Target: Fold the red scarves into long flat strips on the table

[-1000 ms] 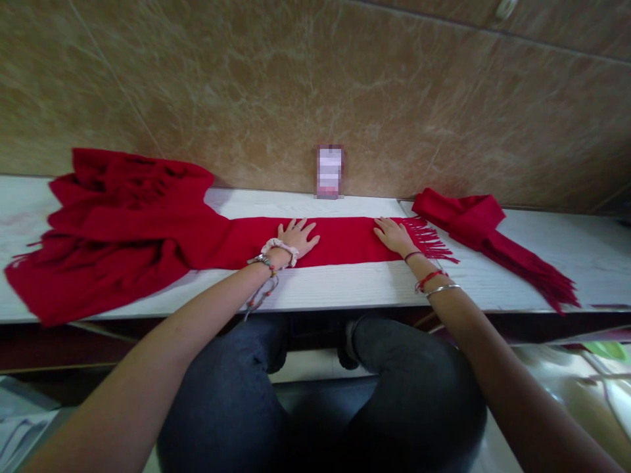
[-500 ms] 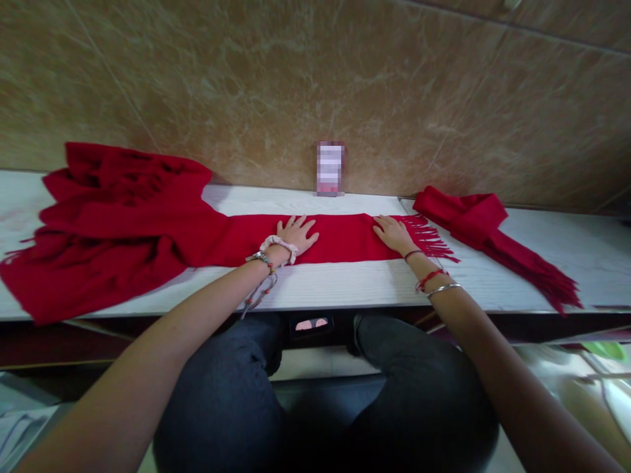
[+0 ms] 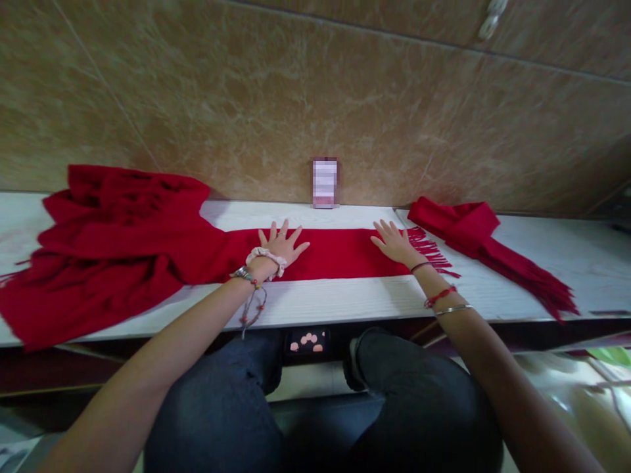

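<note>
A long red scarf (image 3: 340, 252) lies flat along the white table (image 3: 345, 299), its fringed end at the right. My left hand (image 3: 282, 243) rests palm down on the scarf's middle, fingers spread. My right hand (image 3: 393, 242) lies flat on the scarf just left of the fringe, fingers apart. The rest of this scarf runs left into a bunched heap of red cloth (image 3: 103, 243). Neither hand holds anything.
A second red scarf (image 3: 486, 243), folded, lies at the right with its fringe near the table's front edge. A small upright card (image 3: 325, 182) leans on the brown marble wall behind the table. My knees in dark jeans sit under the front edge.
My left hand has slid a little to the left along the scarf and its fingers have spread wider. The right hand stays by the fringe. The view has tilted slightly.
</note>
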`<action>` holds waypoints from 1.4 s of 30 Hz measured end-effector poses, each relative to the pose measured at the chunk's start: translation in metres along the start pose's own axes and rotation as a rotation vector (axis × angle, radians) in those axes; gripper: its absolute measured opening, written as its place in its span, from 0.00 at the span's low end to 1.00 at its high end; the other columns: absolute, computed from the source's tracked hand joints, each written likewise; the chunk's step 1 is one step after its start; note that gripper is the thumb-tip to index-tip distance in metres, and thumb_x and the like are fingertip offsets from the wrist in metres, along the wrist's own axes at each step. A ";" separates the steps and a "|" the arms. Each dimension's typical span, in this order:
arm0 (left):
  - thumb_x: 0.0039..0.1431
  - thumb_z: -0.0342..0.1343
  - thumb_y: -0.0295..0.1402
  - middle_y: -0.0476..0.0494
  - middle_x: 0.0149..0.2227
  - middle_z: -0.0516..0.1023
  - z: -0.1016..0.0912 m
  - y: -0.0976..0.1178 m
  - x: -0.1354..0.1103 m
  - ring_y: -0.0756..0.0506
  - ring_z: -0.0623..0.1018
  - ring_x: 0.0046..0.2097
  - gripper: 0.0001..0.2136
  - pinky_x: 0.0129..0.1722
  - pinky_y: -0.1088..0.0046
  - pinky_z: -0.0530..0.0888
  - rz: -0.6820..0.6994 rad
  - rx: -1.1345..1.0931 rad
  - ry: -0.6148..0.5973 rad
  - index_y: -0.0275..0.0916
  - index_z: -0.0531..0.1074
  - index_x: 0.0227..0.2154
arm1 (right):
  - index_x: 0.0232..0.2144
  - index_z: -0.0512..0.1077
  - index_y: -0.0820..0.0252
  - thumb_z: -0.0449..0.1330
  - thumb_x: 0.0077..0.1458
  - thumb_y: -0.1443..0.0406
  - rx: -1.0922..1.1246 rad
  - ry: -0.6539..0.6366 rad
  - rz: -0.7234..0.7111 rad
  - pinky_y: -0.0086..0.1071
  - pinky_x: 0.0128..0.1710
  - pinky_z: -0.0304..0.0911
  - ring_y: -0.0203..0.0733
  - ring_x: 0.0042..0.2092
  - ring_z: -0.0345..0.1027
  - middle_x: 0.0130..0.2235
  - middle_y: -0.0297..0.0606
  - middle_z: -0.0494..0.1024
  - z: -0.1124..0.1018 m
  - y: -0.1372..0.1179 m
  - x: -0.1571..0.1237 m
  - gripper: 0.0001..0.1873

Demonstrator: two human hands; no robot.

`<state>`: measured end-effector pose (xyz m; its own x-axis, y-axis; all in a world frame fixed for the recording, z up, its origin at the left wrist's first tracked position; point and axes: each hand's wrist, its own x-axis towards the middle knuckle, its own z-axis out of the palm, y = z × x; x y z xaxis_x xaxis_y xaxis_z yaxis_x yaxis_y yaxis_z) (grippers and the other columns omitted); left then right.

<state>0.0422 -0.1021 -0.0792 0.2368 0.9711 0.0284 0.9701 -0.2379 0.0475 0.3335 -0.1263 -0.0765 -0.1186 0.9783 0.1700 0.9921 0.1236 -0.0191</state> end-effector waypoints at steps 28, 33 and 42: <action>0.57 0.31 0.54 0.44 0.64 0.40 0.000 -0.009 -0.024 0.30 0.42 0.62 0.30 0.54 0.41 0.46 -0.098 -0.030 -0.051 0.49 0.49 0.60 | 0.60 0.48 0.57 0.39 0.60 0.54 0.026 -0.174 -0.015 0.61 0.53 0.43 0.56 0.62 0.38 0.63 0.45 0.46 0.008 -0.025 0.012 0.28; 0.58 0.31 0.53 0.42 0.64 0.42 -0.003 -0.016 -0.019 0.28 0.44 0.62 0.30 0.52 0.38 0.49 -0.179 -0.006 -0.050 0.47 0.49 0.60 | 0.61 0.47 0.59 0.40 0.59 0.53 0.082 -0.045 -0.161 0.60 0.54 0.43 0.56 0.63 0.34 0.64 0.46 0.43 0.000 -0.055 0.007 0.30; 0.59 0.35 0.50 0.39 0.63 0.47 -0.012 -0.010 -0.028 0.30 0.47 0.62 0.27 0.53 0.42 0.50 0.000 0.150 0.131 0.44 0.55 0.58 | 0.58 0.54 0.58 0.43 0.60 0.59 0.080 -0.147 -0.236 0.60 0.54 0.44 0.54 0.62 0.41 0.62 0.46 0.50 0.003 -0.054 -0.007 0.25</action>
<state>0.0250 -0.1276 -0.0687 0.2374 0.9583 0.1589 0.9695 -0.2234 -0.1012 0.2810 -0.1389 -0.0795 -0.3565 0.9337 0.0343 0.9307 0.3581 -0.0744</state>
